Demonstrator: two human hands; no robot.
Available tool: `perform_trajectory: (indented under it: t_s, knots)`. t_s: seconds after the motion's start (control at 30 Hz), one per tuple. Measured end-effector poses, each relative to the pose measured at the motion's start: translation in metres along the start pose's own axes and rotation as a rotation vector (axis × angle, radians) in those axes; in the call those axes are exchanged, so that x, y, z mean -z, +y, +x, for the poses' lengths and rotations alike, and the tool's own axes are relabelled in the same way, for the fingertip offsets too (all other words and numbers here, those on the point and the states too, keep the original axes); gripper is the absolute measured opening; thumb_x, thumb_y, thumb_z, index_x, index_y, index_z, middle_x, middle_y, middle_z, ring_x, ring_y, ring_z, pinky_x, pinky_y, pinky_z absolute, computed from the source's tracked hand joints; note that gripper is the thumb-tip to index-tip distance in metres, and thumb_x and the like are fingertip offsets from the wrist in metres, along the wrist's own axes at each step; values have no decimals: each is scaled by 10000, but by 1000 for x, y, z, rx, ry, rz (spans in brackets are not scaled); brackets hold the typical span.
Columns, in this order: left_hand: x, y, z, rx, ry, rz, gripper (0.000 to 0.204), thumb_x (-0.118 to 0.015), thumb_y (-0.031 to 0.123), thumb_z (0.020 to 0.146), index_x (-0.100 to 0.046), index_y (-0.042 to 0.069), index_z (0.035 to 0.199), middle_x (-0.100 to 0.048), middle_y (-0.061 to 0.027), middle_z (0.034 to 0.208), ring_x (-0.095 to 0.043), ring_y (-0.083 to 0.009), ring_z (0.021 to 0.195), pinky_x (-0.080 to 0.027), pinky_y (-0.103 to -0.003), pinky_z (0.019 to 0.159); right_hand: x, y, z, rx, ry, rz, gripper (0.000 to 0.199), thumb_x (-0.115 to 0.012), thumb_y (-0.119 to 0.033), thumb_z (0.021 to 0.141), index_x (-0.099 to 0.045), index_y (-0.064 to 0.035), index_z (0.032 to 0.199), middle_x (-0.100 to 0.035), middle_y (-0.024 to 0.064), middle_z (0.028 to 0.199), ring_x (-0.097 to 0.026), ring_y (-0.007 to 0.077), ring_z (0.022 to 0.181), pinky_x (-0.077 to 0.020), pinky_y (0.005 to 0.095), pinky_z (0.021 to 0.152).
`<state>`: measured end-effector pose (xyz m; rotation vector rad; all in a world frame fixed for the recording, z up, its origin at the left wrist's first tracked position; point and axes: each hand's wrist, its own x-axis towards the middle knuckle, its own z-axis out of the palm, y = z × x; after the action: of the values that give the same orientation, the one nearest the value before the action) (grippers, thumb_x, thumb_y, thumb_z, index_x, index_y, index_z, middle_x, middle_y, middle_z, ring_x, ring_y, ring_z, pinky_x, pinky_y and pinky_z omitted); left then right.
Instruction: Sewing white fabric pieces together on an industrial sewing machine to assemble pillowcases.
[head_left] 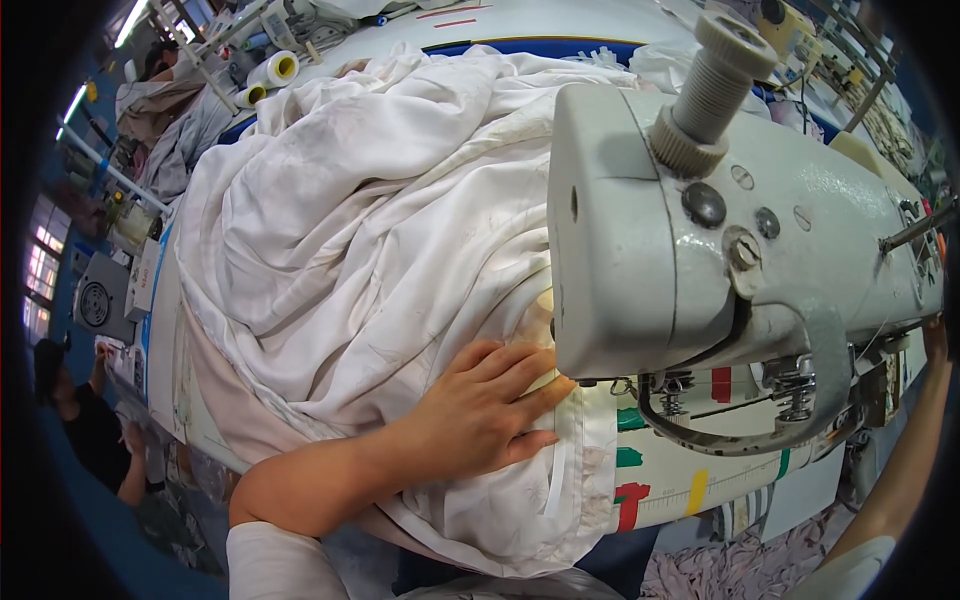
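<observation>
My left hand (485, 408) lies flat on a large heap of white fabric (330, 220), its fingers spread and their tips close to the front end of a white sewing machine head (640, 250). Under that hand, a hemmed edge of the cloth (590, 480) runs toward the near side of the table, beside a narrow white strip (557, 478). The machine head hides its needle area from me. At the far right, my right forearm (900, 470) reaches up along the machine's right end. Of my right hand (936, 342), only a part shows at the rim, fingers hidden.
Coloured tape marks (630, 505) and a measuring scale lie on the table in front of the machine. Cones of yellow thread (275, 70) stand at the back left. Crumpled pale cloth (740, 570) is piled below right. Another person (95, 440) works at the far left.
</observation>
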<state>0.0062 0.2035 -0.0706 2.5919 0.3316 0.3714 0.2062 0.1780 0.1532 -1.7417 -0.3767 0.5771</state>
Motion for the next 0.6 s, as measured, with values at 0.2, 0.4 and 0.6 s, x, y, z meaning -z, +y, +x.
perform_trajectory:
  t_s: [0.2, 0.4, 0.6]
  knots:
    - [-14, -8, -11, -4, -18, 22, 420, -698, 351, 798, -610, 100, 1124, -533, -96, 1157, -487, -252, 1161, -359, -409, 979, 274, 70, 148, 61, 147, 130, 570, -599, -366, 925, -443, -96, 1402, -541, 61, 1346, -519, 206, 1194, -341, 357, 1051]
    - [6, -1, -6, -91, 74, 93, 408, -683, 360, 817, -614, 97, 1121, -538, -110, 1170, -496, -262, 1154, -361, -417, 983, 468, 132, 244, 97, 278, 227, 552, -605, -381, 918, -474, -97, 1373, -555, 39, 1325, -520, 182, 1192, -334, 352, 1049]
    - [6, -11, -18, -121, 128, 80, 427, -667, 365, 837, -606, 94, 1161, -534, -117, 1202, -488, -262, 1180, -351, -419, 1004, 531, 111, 265, 199, 403, 282, 536, -612, -396, 911, -504, -99, 1344, -569, 16, 1304, -521, 158, 1190, -328, 347, 1048]
